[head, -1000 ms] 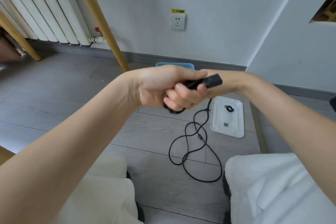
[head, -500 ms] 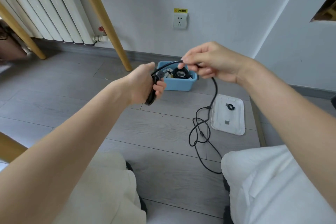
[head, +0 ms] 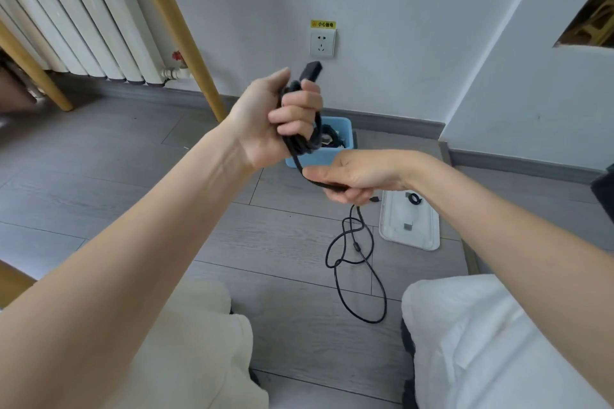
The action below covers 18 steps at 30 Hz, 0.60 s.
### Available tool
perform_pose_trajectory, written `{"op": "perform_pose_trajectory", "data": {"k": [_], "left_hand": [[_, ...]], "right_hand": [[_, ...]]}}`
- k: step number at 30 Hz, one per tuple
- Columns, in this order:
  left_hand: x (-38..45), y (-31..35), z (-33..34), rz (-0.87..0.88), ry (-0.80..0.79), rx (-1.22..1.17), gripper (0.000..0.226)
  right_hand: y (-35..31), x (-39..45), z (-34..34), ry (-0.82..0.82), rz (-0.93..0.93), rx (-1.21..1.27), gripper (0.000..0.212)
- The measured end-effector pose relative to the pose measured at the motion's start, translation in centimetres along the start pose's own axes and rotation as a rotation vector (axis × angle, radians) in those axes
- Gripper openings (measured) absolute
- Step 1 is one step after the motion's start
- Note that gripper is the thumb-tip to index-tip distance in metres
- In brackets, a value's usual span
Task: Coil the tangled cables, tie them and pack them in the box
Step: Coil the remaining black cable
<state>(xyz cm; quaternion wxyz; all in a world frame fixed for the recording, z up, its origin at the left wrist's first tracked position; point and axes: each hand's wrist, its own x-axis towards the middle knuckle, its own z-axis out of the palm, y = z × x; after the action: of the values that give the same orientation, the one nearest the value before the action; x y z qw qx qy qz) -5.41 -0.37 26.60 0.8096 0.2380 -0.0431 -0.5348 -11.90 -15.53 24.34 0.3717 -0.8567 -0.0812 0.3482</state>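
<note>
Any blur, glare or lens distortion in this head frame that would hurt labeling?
Head view: even, soft daylight, no glare; wide-angle bending tilts the radiator and walls; slight motion blur on the left hand and black cable; right hand fairly sharp.

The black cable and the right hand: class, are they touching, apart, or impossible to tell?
Touching. The head view shows the right hand pinching the black cable below the coil held by the left hand.

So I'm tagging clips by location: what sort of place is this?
Probably a room in a home: a white radiator and a socket on the wall, and a grey wood-look floor.
</note>
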Motion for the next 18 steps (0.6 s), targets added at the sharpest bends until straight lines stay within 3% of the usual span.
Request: {"op": "perform_pose_trajectory", "data": {"k": [2,4,6,11,18], "left_hand": [[-0.4,-0.6,-0.2,-0.255,-0.169,0.091,0.044],[-0.9,-1.3,-0.3,-0.399,-0.221,0.255,0.04],[-1.4,-1.5,0.1,-0.503,-0.221,0.419,0.042],[-2.6,-1.8,1.0,-0.518,0.068,0.795,0.048],[-1.5,-3.3,0.8,-0.501,0.411,1.164,0.05]], "right_hand": [[0.5,0.3,-0.5,0.112,-0.011,-0.127,0.062],[0.5,0.7,-1.0,0.169,-0.051,-0.187,0.067],[0.7,0.7,-1.6,0.225,-0.063,-0.227,0.085],[1.1,-0.9,-3.4,0.322,-0.079,-0.169,0.049],[0.7,-0.9,-4.2,0.322,-0.087,-0.029,0.022]]}}
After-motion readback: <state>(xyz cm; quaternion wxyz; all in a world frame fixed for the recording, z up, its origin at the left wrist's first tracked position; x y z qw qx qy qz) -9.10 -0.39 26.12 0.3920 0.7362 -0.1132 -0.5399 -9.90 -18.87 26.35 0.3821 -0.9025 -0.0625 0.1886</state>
